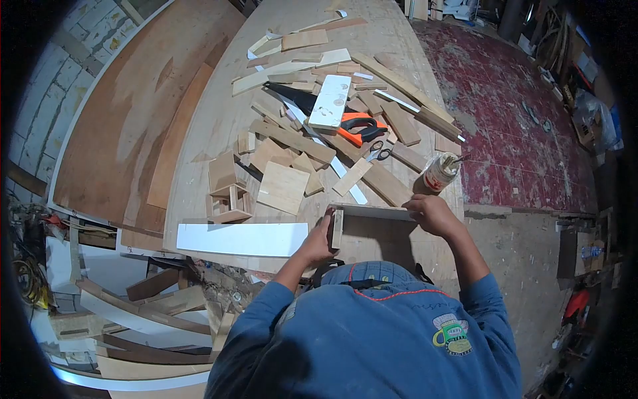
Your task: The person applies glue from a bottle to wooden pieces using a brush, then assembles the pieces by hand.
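Observation:
At the near edge of the workbench, a long thin board (379,213) stands on its edge, with a short wooden piece (337,229) at its left end. My left hand (319,241) is closed around that left corner, its fingers partly hidden behind the short piece. My right hand (433,214) pinches the board's right end. Just beyond my right hand stands a jar (435,178) with a brush or sticks in it. To the left of my left hand lies a flat white strip (242,239). A small wooden assembly (228,194) sits behind the strip.
Wood offcuts cover the workbench (212,133) ahead. Among them lie an orange-handled handsaw (359,128), a white block (330,101) and scissors (380,151). Large wooden panels (126,120) lean at the left. More scrap wood (153,302) is piled below at left.

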The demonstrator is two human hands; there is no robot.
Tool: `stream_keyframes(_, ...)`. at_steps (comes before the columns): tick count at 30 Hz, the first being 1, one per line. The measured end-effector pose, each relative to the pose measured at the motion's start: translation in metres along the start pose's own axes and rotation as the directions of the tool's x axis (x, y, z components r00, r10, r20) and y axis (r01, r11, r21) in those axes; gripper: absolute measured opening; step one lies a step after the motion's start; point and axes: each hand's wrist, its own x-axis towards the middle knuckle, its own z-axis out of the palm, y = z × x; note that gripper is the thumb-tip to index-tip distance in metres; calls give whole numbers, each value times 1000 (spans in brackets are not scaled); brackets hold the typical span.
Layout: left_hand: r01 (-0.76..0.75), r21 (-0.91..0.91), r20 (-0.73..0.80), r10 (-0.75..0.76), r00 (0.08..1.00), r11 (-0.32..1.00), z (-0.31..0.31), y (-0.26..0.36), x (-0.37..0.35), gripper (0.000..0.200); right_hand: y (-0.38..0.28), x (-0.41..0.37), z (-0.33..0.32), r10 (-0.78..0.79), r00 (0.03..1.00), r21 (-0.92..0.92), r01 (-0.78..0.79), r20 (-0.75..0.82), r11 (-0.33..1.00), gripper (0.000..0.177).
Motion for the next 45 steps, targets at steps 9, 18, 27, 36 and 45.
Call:
stream_keyframes(9, -64, -152, -114, 47, 992, 986, 15, -8, -13, 100, -8, 9, 11, 2, 1000, 25, -1, -21, 1000, 29)
stream_keyframes(18, 64, -5, -169, -63, 984, 998, 33, 0, -10, 64, -11, 20, 14, -4, 1000, 60, 3, 1, 998, 27)
stream_keyframes(27, 122, 16, -180, -117, 977, 992, 34, 5, -10, 52, -7, 28, 19, -11, 996, 75, 5, 86, 997, 37)
stream_keyframes(36, 124, 10, -181, -120, 976, 992, 35, 0, -9, 50, -7, 32, 16, 39, 984, 94, -57, 176, 994, 43)
stream_keyframes(45, 149, -24, -173, -151, 973, 989, 29, 7, -10, 50, -8, 41, 8, -1, 965, 64, -16, 262, 998, 38)
